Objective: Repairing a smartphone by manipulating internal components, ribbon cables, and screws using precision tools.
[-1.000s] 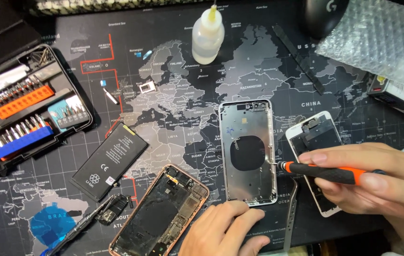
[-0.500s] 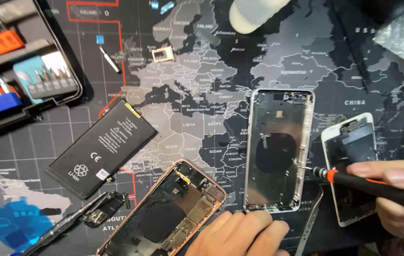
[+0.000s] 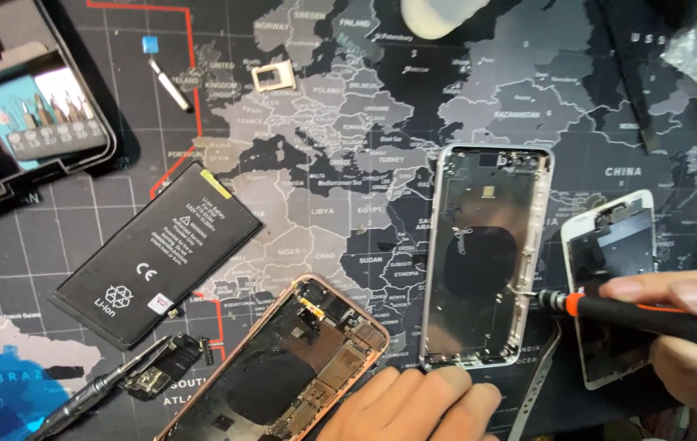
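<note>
Silver empty phone housing [image 3: 483,257] lies lengthwise away from the person, its near edge pinned by the left hand [image 3: 414,404], while the right hand [image 3: 683,322] grips a black-and-orange screwdriver [image 3: 643,314] whose tip touches the housing's right edge.

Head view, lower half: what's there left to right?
Battery → rose-gold phone frame → left hand → silver phone housing → white screen → right hand holding the screwdriver.

Evenly and fairly brightly lit from overhead, with only soft, short shadows under the hands at the near edge. Mild glare on the silver phone frame [image 3: 486,253] and the black battery [image 3: 158,253]. Slightly soft overall, blurriest at the far edge.
</note>
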